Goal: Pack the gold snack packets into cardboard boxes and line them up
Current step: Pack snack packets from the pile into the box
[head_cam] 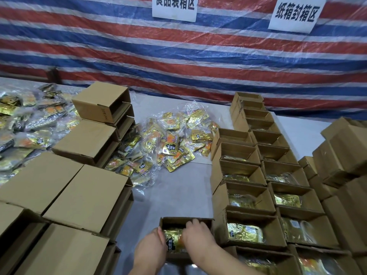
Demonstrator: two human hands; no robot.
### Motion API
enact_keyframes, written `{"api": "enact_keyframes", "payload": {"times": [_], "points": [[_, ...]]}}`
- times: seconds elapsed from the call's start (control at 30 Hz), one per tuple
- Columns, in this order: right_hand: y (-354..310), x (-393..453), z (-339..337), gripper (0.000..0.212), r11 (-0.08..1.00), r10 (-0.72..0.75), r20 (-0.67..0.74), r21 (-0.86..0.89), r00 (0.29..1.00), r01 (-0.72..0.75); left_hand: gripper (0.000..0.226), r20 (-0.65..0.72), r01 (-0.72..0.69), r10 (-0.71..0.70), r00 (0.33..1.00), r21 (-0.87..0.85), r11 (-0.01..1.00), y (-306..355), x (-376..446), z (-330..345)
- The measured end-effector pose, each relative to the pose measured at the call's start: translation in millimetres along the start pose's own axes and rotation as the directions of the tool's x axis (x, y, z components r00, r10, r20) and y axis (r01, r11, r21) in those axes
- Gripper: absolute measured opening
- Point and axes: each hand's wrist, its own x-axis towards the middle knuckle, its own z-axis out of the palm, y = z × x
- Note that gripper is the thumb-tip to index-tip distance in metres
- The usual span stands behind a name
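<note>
A small open cardboard box (168,222) stands on the grey table near the bottom centre. Gold snack packets (172,238) lie inside it. My left hand (152,248) is at the box's left side, fingers curled on the packets. My right hand (198,236) reaches into the box from the right and presses on the packets. A loose heap of gold packets (172,143) lies in the middle of the table. To the right stand two rows of open boxes (264,187) holding gold packets.
Empty boxes lying on their sides are stacked at the left (87,195). More packets (25,124) pile up at the far left. Closed boxes (343,155) stand at the right edge. A striped tarp (178,56) with two white signs hangs behind.
</note>
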Motion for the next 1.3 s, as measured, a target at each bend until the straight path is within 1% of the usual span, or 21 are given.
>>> {"api": "enact_keyframes", "payload": {"times": [0.03,0.1,0.17,0.23,0.3,0.4,0.5,0.6,0.67,0.7,0.73,0.8,0.87,0.93,0.97,1.03,1.1,1.13,1.17,1.23,1.3], "points": [[-0.8,-0.2,0.3,0.033,1.0,-0.003,0.016,-0.009,1.0,0.003,0.043,-0.001,0.003,-0.003,1.0,-0.009,1.0,-0.4,-0.3,-0.3],[1.8,4.4,-0.9,0.037,0.999,0.037,0.148,0.019,0.988,-0.04,0.04,0.0,-0.005,0.005,1.0,-0.021,1.0,-1.0,-0.9,-0.9],[7.3,16.0,0.9,0.043,0.996,0.03,0.309,0.073,0.951,-0.055,0.041,0.016,-0.022,0.023,1.0,-0.027,0.999,-0.8,-0.7,-2.4],[11.2,25.4,0.3,0.042,0.986,-0.005,0.41,0.153,0.912,-0.063,0.041,0.031,-0.033,0.034,0.999,-0.028,0.999,-0.5,0.2,-4.0],[13.8,30.8,5.2,0.039,0.946,0.027,0.453,0.275,0.891,-0.169,0.042,0.05,-0.042,0.043,0.998,-0.021,0.999,-0.3,3.2,-4.6],[18.4,28.7,10.9,0.044,0.855,0.074,0.445,0.432,0.892,-0.286,0.041,0.082,-0.04,0.039,0.996,0.003,0.999,3.6,7.7,-7.3],[20.7,24.6,9.6,0.039,0.826,0.095,0.392,0.482,0.915,-0.292,0.037,0.117,-0.041,0.043,0.992,-0.027,0.999,6.5,8.2,-8.6],[17.9,18.4,3.1,0.035,0.833,0.175,0.22,0.487,0.96,-0.263,0.031,0.147,-0.067,0.079,0.986,-0.089,0.994,4.8,10.7,-7.3],[17.4,16.6,3.2,0.032,0.769,0.24,0.113,0.585,0.964,-0.26,0.032,0.168,-0.065,0.084,0.982,-0.114,0.991,4.8,12.7,-5.4],[17.0,15.9,3.3,0.03,0.738,0.242,0.089,0.63,0.966,-0.243,0.031,0.176,-0.061,0.081,0.981,-0.116,0.991,5.6,13.7,-5.1],[16.5,15.5,3.8,0.031,0.709,0.231,0.102,0.664,0.968,-0.239,0.028,0.18,-0.061,0.082,0.98,-0.115,0.991,6.0,15.5,-4.4],[16.3,17.5,6.1,0.046,0.686,0.173,0.193,0.679,0.966,-0.259,0.026,0.185,-0.073,0.092,0.978,-0.107,0.992,7.4,18.1,-4.0],[17.4,19.8,7.7,0.057,0.703,0.129,0.25,0.66,0.959,-0.267,0.035,0.215,-0.089,0.111,0.97,-0.108,0.99,6.4,21.2,-1.0],[18.1,16.6,8.5,0.059,0.732,0.128,0.267,0.625,0.955,-0.272,0.039,0.245,-0.096,0.122,0.962,-0.115,0.989,4.4,24.5,2.3],[16.6,11.3,8.0,0.056,0.755,0.141,0.229,0.605,0.963,-0.254,0.039,0.257,-0.086,0.116,0.959,-0.122,0.989,4.0,25.2,2.3],[13.3,-1.3,9.7,0.042,0.79,0.222,0.034,0.58,0.974,-0.2,0.039,0.271,-0.088,0.133,0.953,-0.17,0.981,2.1,27.5,3.3],[10.3,-14.7,17.4,0.029,0.81,0.311,-0.196,0.566,0.93,-0.151,0.04,0.276,-0.098,0.151,0.949,-0.194,0.976,-0.5,27.3,4.5],[9.7,-18.8,22.4,0.026,0.817,0.349,-0.289,0.559,0.892,-0.138,0.039,0.273,-0.101,0.151,0.95,-0.191,0.976,-1.5,27.8,4.8],[9.6,-21.7,26.5,0.029,0.814,0.388,-0.348,0.564,0.853,-0.14,0.038,0.268,-0.096,0.145,0.952,-0.188,0.978,-1.5,27.9,4.6],[9.3,-25.8,28.0,0.045,0.768,0.489,-0.38,0.614,0.785,-0.181,0.035,0.268,-0.074,0.127,0.955,-0.199,0.977,2.2,27.3,1.5],[8.3,-27.1,27.6,0.056,0.713,0.571,-0.364,0.665,0.736,-0.224,0.034,0.28,-0.063,0.122,0.952,-0.211,0.975,7.0,25.4,-3.3]]}}
